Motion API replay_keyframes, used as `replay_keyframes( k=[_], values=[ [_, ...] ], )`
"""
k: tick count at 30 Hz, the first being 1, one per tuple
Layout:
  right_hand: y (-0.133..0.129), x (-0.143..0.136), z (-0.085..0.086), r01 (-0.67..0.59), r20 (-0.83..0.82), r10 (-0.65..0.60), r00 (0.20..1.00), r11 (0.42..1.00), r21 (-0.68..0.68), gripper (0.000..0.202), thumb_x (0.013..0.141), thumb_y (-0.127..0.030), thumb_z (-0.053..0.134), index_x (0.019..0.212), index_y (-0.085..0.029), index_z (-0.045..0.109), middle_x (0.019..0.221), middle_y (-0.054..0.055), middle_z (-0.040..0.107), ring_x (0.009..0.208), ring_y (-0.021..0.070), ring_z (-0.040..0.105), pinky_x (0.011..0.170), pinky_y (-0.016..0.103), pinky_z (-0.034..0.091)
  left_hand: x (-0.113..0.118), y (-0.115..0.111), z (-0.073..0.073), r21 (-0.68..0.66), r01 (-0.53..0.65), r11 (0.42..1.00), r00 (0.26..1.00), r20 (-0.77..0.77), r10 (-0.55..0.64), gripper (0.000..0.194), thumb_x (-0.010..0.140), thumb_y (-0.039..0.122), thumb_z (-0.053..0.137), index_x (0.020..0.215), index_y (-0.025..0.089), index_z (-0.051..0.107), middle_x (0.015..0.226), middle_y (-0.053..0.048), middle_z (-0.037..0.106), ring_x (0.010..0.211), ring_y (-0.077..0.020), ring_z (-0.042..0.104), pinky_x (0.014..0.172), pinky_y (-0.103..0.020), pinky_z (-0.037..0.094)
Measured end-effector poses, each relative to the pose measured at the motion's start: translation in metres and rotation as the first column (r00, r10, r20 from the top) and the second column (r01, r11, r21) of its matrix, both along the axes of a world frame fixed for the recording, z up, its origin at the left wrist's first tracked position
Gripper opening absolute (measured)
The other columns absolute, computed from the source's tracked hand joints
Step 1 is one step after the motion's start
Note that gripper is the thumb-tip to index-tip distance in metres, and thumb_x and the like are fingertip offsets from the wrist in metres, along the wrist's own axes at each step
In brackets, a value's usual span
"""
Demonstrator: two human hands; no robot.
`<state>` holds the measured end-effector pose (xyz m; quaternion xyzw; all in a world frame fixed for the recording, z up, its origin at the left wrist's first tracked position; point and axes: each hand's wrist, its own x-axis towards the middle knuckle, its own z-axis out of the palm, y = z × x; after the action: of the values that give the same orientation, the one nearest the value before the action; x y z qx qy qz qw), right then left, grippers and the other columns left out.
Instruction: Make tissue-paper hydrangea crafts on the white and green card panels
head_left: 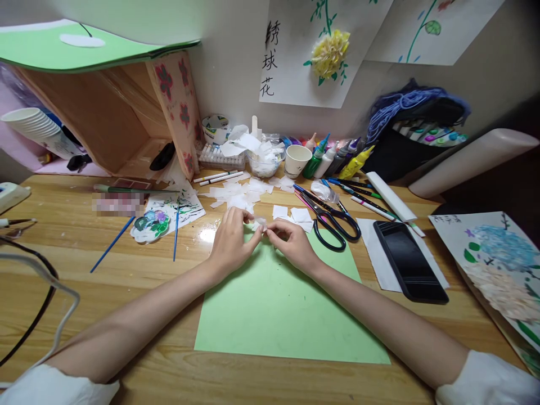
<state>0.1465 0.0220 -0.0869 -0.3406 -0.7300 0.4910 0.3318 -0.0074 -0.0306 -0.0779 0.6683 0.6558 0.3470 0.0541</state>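
Above the far part of a green sheet of paper [291, 315], both hands meet at a small piece of white tissue paper [260, 223]. My left hand [234, 239] pinches it between thumb and fingers. From the other side, my right hand [293, 242] grips it with thumb and forefinger closed together. Just beyond the hands lie many loose white tissue squares [240, 194], with a few more squares [301, 216] beside the scissors. Black-handled scissors [333, 222] rest right of my right hand, partly over the green sheet.
Behind stand a paper cup [297, 162], a clear bowl of white paper scraps [265, 160] and paint bottles [324, 157]. A phone [409, 261] lies at right. Brushes and a paint palette [149, 226] are at left, near a decorated box [175, 112] and cables [63, 320].
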Motion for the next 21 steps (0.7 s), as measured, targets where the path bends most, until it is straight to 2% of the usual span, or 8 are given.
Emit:
replay_keyframes(
  k=[4,7,10,13,21],
  values=[
    [-0.0009,-0.0002,0.0014,-0.022,0.026,0.021,0.999,0.999,0.041,0.015,0.082,-0.024,0.052,0.077,-0.018,0.065,0.074,0.002,0.060,0.067,0.0127,0.054,0.058,0.023,0.040,-0.0008,0.0000,-0.0007,0.004,0.010,1.000,1.000,-0.012,-0.010,0.010,0.088,0.029,0.045,0.086,0.019,0.047,0.086,-0.004,0.053,0.082,-0.0181,0.048,0.072,-0.031,0.039],
    [-0.0008,-0.0007,0.0016,-0.002,0.029,0.000,1.000,0.999,0.045,0.015,0.081,-0.024,0.053,0.077,-0.017,0.066,0.074,0.002,0.060,0.067,0.0127,0.053,0.058,0.024,0.040,-0.0004,-0.0025,0.0013,0.063,0.011,0.998,1.000,-0.003,-0.011,0.012,0.086,0.030,0.048,0.088,0.018,0.048,0.086,-0.005,0.053,0.082,-0.0182,0.049,0.071,-0.031,0.040],
    [-0.0005,-0.0006,0.0018,0.011,0.009,-0.011,1.000,1.000,0.025,0.015,0.081,-0.026,0.055,0.078,-0.017,0.067,0.076,0.003,0.061,0.068,0.0133,0.054,0.058,0.024,0.041,0.0014,-0.0056,0.0042,0.104,0.075,0.992,0.997,-0.045,-0.070,0.019,0.082,0.034,0.054,0.092,0.018,0.051,0.089,-0.006,0.054,0.084,-0.0193,0.050,0.072,-0.032,0.040],
    [-0.0002,-0.0001,0.0018,-0.014,-0.012,0.014,1.000,1.000,0.014,0.017,0.081,-0.027,0.055,0.082,-0.018,0.069,0.081,0.004,0.064,0.072,0.0142,0.056,0.059,0.024,0.042,0.0028,-0.0069,0.0051,0.096,0.123,0.988,0.988,-0.101,-0.113,0.018,0.083,0.034,0.054,0.093,0.019,0.056,0.089,-0.005,0.057,0.086,-0.0195,0.052,0.074,-0.032,0.040],
    [0.0004,-0.0003,-0.0020,-0.010,0.004,0.010,1.000,1.000,0.002,0.016,0.082,-0.025,0.053,0.081,-0.018,0.068,0.078,0.003,0.063,0.069,0.0137,0.055,0.059,0.024,0.041,-0.0004,-0.0039,-0.0003,0.099,0.084,0.992,0.989,-0.127,-0.072,0.015,0.089,0.026,0.047,0.084,0.019,0.059,0.083,-0.004,0.060,0.080,-0.0172,0.054,0.069,-0.031,0.037]
  ],
)
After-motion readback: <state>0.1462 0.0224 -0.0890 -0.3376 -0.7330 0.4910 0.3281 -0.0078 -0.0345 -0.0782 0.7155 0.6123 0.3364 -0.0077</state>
